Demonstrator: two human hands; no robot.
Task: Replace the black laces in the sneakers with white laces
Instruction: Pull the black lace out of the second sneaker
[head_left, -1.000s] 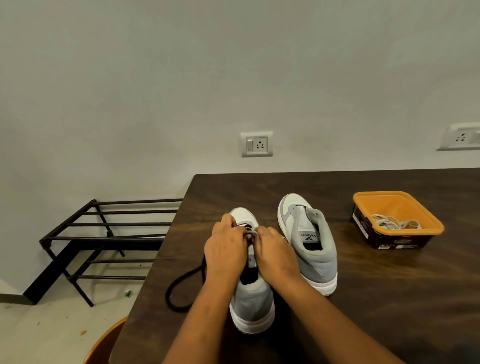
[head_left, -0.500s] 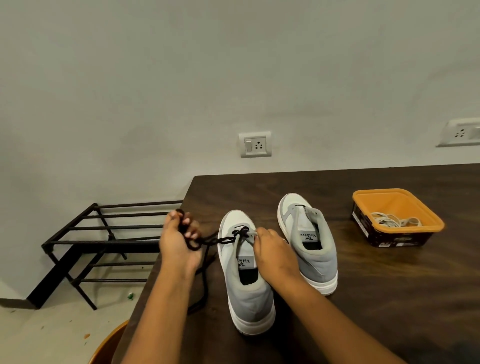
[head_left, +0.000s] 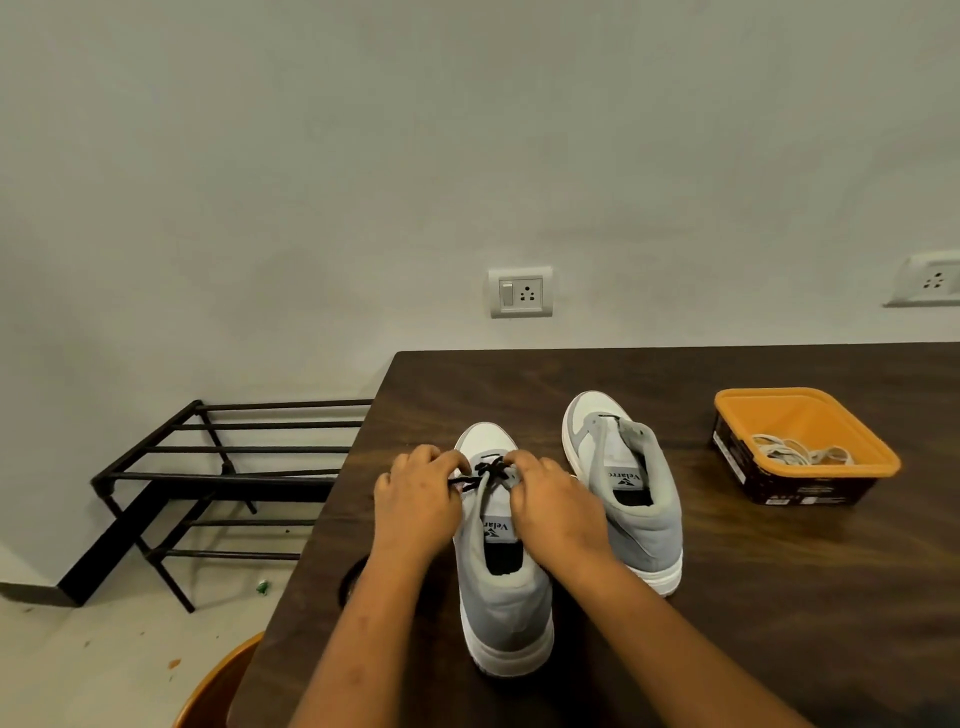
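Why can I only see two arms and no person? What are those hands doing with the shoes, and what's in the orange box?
The camera sits on the person's head and looks down, so you see only their arms, as if through their eyes. There is no machine, just two bare hands.

On the dark wooden table stand two grey and white sneakers. The left hand and right hand are both at the near sneaker, pinching its black lace near the toe end. The other sneaker stands beside it and shows no lace from here.

The orange tub to the right holds the white laces that will go in next. A black metal rack stands on the floor to the left.
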